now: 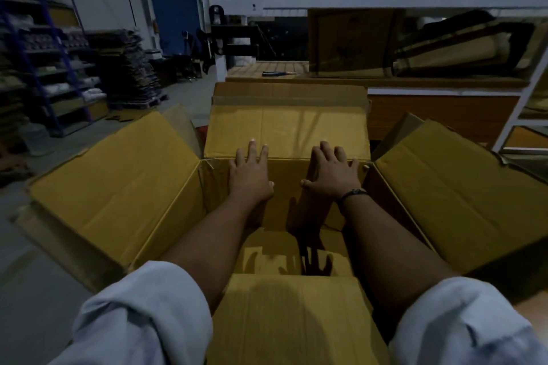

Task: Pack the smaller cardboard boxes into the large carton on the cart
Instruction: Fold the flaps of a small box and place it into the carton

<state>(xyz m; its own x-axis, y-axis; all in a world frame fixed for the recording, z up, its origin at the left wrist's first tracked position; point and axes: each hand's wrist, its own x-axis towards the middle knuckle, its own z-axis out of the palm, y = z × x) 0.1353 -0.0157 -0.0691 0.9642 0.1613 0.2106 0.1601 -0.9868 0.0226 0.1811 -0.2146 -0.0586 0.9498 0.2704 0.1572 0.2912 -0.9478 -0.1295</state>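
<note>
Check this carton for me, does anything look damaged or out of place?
Minor wear only: the large carton has a small tear at its far-left corner, where the far flap meets the wall. Both hands, left hand and right hand, lie open on the far rim. Nothing spilled.

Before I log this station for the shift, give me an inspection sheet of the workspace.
Surface: cart not visible under the carton.
Job's things: carton open, all four flaps spread; inside dim, contents unclear.
Clutter: blue tool on the bench behind.
Hands: left hand and right hand flat, fingers spread at the far flap's fold.
Cables: nothing seen.
Surroundings: shelving left, flattened cardboard stack, white rack right.
</note>
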